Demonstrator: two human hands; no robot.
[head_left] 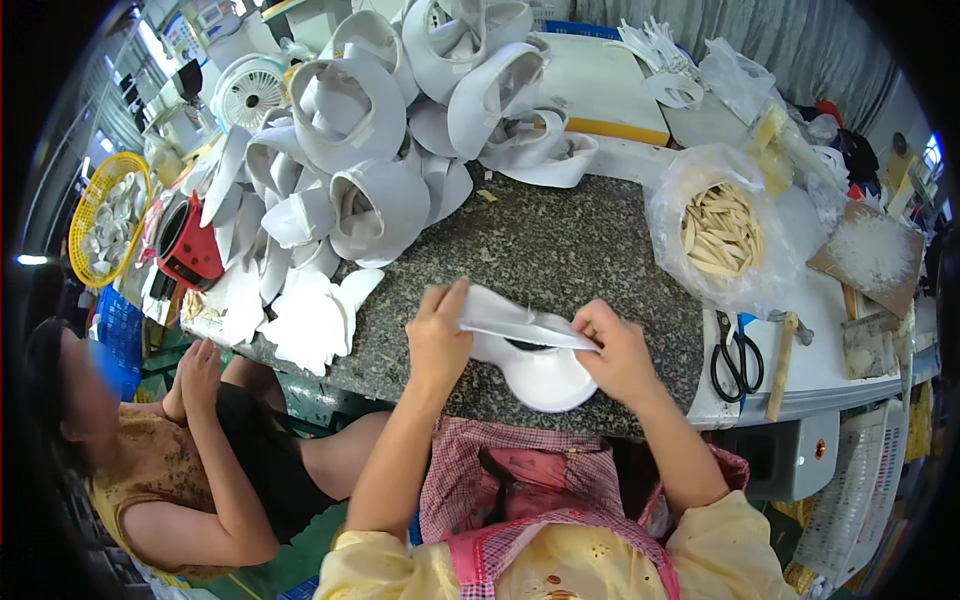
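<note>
On the far left a co-worker (190, 450) sits with hands clasped, near the yellow basket (80, 212). From where I stand, the heap of curved white pieces (365, 215) fills the back of the speckled tabletop (590, 220), with flat white cutouts (315, 315) at its near edge. Next comes the left hand (440, 335), its grip closed on one end of the white shoe-upper piece (550, 380). That piece spans the two hands over the near side of the tabletop, its rounded lobe hanging low; I can't tell whether it touches. The right hand (615, 350) pinches the other end between thumb and fingers. To handle it well, I'd pull both ends evenly, line up the edges before pressing, and avoid creasing the lobe. Further right, the bag of pale slips (722, 230) and black-handled scissors (739, 341) sit usefully clear.
</note>
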